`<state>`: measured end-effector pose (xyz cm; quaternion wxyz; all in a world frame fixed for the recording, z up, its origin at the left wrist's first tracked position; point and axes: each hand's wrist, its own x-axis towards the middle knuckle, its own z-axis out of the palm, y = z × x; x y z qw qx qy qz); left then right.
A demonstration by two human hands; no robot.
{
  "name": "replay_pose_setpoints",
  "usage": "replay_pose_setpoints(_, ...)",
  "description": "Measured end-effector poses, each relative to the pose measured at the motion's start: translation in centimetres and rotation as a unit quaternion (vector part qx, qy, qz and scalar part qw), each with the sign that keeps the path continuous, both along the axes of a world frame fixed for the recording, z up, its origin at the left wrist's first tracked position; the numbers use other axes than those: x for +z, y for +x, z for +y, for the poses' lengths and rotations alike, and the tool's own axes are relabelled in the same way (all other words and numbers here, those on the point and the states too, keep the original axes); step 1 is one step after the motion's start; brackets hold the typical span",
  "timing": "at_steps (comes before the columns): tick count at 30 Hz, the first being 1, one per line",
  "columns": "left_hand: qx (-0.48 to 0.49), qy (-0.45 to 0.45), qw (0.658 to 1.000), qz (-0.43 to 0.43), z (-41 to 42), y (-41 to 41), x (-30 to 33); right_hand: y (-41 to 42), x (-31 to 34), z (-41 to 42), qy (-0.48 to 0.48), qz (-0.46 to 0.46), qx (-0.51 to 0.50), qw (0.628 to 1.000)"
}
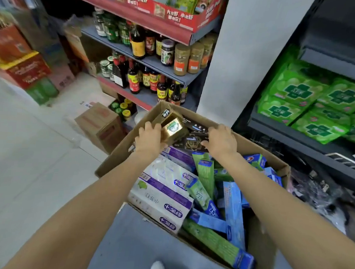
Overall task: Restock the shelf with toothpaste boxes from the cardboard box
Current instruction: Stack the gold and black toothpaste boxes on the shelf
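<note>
An open cardboard box stands on the floor in front of me, full of toothpaste boxes: white-and-purple ones on the left, green and blue ones on the right, black ones at the far end. My left hand grips gold toothpaste boxes lifted above the far left corner. Over the black boxes lies my right hand, palm down, fingers curled onto one; whether it grips is unclear.
A dark shelf to the right carries green packs. Behind the box, a grey shelf unit holds sauce bottles and jars. A white pillar stands between them. A smaller carton sits on the floor at left.
</note>
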<state>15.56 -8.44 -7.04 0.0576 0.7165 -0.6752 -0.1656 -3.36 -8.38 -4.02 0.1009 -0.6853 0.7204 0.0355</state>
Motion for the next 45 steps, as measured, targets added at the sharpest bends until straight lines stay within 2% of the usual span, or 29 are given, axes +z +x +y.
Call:
replay_pose_setpoints(3,-0.002,-0.006,0.996,0.087,0.4,0.4,0.1,-0.4,0.4,0.1,0.016,-0.059,-0.031,0.998)
replay_pose_setpoints(6,0.002,-0.037,0.974,0.223,1.2,-0.6,1.6,-2.0,0.2,1.3,0.015,-0.147,-0.103,0.984)
replay_pose_setpoints(8,0.004,-0.042,0.962,0.271,1.4,-1.7,3.3,-3.7,0.2,2.5,0.022,-0.247,-0.161,0.955)
replay_pose_setpoints(11,0.001,-0.016,0.942,0.334,1.8,-4.1,5.5,-6.7,1.1,4.8,0.002,-0.417,-0.212,0.884)
replay_pose_setpoints(13,-0.006,0.023,0.908,0.417,2.6,-6.7,6.6,-9.2,2.0,6.4,-0.027,-0.462,-0.220,0.859)
replay_pose_setpoints(15,0.010,0.064,0.858,0.510,3.7,-10.0,7.8,-12.0,3.5,7.9,-0.052,-0.477,-0.244,0.843)
replay_pose_setpoints(19,0.043,0.152,0.772,0.615,5.9,-17.6,9.7,-19.2,6.0,11.0,-0.071,-0.542,-0.272,0.792)
replay_pose_setpoints(22,0.049,0.199,0.717,0.666,7.8,-24.0,11.0,-25.2,7.5,13.9,-0.083,-0.578,-0.286,0.760)
replay_pose_setpoints(25,0.048,0.216,0.669,0.710,10.3,-30.8,12.1,-31.5,9.2,16.7,-0.107,-0.594,-0.268,0.751)
replay_pose_setpoints(28,0.048,0.238,0.644,0.725,12.5,-37.3,13.0,-37.6,10.8,19.3,-0.126,-0.603,-0.264,0.742)
replay_pose_setpoints(33,0.005,0.256,0.657,0.709,15.8,-47.4,14.4,-46.8,12.1,23.5,-0.167,-0.600,-0.280,0.731)
replay_pose_setpoints(34,-0.009,0.258,0.670,0.696,16.1,-49.5,14.8,-48.5,12.4,24.1,-0.176,-0.601,-0.290,0.724)
replay_pose_setpoints(36,-0.036,0.246,0.725,0.642,16.5,-53.7,15.4,-51.9,12.7,25.2,-0.201,-0.607,-0.303,0.707)
replay_pose_setpoints(39,-0.083,0.145,0.840,0.516,16.3,-60.4,15.9,-57.1,13.1,26.5,-0.248,-0.592,-0.331,0.692)
replay_pose_setpoints(40,-0.115,0.104,0.860,0.486,16.2,-62.5,16.3,-59.0,13.2,26.8,-0.268,-0.585,-0.342,0.685)
replay_pose_setpoints(45,-0.300,-0.097,0.879,0.358,14.5,-72.2,18.3,-68.7,14.2,27.2,-0.349,-0.564,-0.385,0.641)
